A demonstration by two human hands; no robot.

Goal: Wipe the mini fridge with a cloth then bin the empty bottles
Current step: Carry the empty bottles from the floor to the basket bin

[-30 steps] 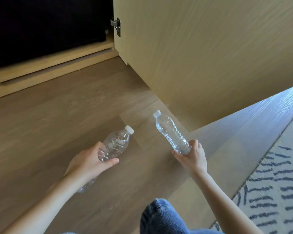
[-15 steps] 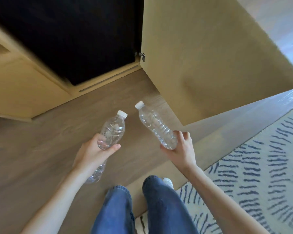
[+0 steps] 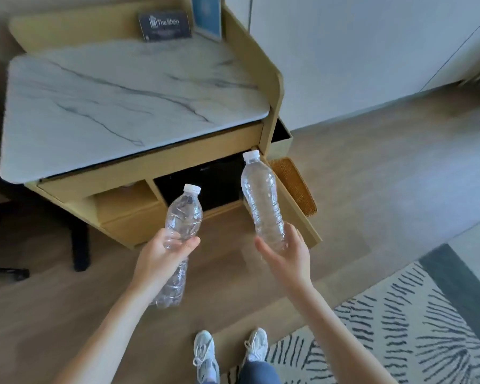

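Note:
My left hand (image 3: 161,256) grips a clear, crumpled empty bottle (image 3: 182,217) around its middle, white cap pointing up and away. My right hand (image 3: 286,253) holds a second clear empty bottle (image 3: 262,198) by its base, cap up. Both bottles hang in the air in front of a wooden cabinet (image 3: 178,159). The black mini fridge (image 3: 205,181) sits in the cabinet's lower right compartment, with the cabinet door (image 3: 297,206) swung open to its right. No cloth and no bin are in view.
The cabinet has a white marble top (image 3: 108,101) with a dark card (image 3: 165,24) and a blue card (image 3: 207,15) at the back. A black chair base (image 3: 78,245) stands at the left. A striped rug (image 3: 399,328) lies at the lower right beside my shoes (image 3: 205,353).
The view has risen from floor level to standing height, so the whole cabinet now shows. Both hands have lifted the bottles off the floor and tilted them more upright.

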